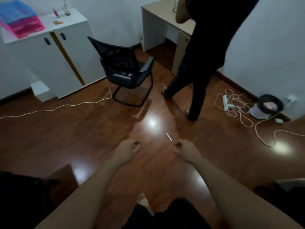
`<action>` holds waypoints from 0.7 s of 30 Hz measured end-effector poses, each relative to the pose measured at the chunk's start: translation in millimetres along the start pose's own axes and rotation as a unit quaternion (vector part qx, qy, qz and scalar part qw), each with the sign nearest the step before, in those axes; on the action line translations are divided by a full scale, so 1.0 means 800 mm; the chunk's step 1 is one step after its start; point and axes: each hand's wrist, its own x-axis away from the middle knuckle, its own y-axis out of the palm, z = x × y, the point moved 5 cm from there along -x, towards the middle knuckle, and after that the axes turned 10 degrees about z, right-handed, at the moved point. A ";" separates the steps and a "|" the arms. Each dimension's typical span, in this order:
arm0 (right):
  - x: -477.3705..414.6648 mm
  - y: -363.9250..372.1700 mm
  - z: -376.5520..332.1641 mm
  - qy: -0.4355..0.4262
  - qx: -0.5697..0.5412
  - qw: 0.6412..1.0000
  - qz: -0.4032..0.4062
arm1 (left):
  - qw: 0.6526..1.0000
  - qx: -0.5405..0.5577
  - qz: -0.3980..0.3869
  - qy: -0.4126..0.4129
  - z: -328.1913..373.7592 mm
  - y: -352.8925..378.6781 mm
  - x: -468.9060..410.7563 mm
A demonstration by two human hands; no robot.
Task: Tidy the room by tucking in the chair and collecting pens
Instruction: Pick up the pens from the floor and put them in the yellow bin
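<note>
A black mesh chair (127, 70) stands on the wooden floor between the white cabinet and the desk (166, 15), pulled away from the desk. A white pen (169, 137) lies on the floor in front of me. My right hand (183, 148) is stretched forward just below and right of the pen, fingers curled, apart from it. My left hand (127, 148) reaches forward at the same height, fingers loosely curled, nothing visible in it.
Another person in dark clothes (203, 63) stands between chair and desk. A white cabinet (54, 52) carries pink and blue trays (19, 19). A white cable (54, 109) crosses the floor left; tangled cords and a power strip (234, 103) and a bin (269, 104) lie right.
</note>
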 end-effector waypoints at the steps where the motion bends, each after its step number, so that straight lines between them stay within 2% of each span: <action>1: -0.006 -0.006 0.012 0.011 -0.001 1.000 0.007 | 1.000 -0.003 -0.009 0.018 0.010 0.005 -0.018; 10: -0.075 -0.045 0.114 0.121 -0.052 0.990 0.039 | 0.990 -0.020 -0.090 0.106 0.087 0.069 -0.175; 21: -0.249 -0.076 0.232 0.180 -0.083 0.980 -0.008 | 0.986 -0.015 -0.151 0.071 0.161 0.200 -0.374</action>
